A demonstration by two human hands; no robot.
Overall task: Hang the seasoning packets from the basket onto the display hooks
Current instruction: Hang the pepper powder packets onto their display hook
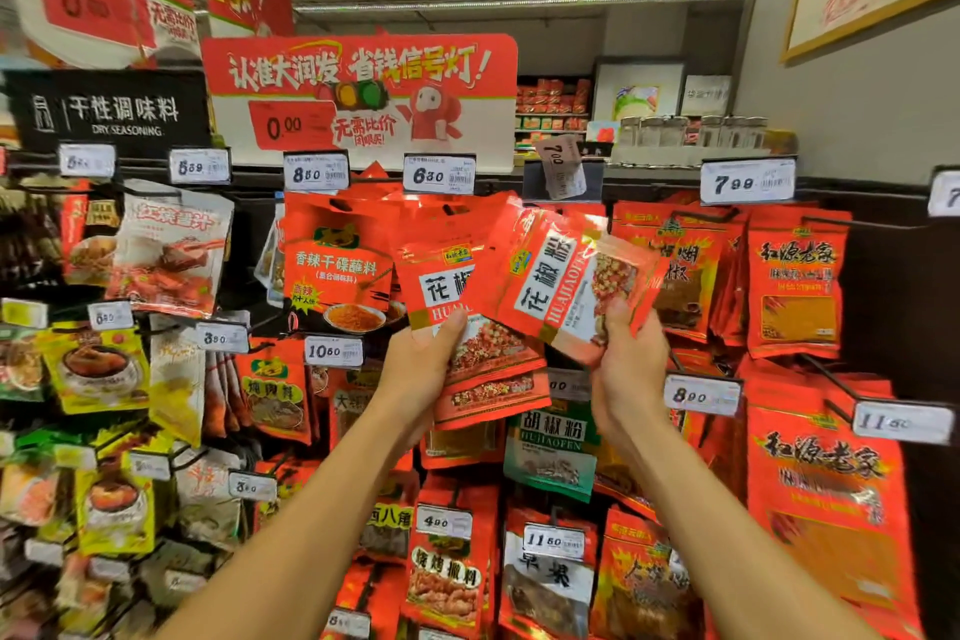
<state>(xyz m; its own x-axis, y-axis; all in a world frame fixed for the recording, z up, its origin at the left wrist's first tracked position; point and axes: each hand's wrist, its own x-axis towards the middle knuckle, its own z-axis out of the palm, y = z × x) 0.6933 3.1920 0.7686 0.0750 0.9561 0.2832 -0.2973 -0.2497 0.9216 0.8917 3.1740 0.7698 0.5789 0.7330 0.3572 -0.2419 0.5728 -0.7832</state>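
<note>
left hand (415, 369): fingers grip glossy flat red packets (483, 359) | right hand (626, 359): fingers pinch tilted packet (566, 276)

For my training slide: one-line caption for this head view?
Left hand holds a stack of red packets; right hand tilts another packet toward the display hooks.

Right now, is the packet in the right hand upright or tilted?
Tilted. The packet in the right hand leans with its top toward the left; its printed characters run slanted, unlike the hanging packets beside it.
</note>
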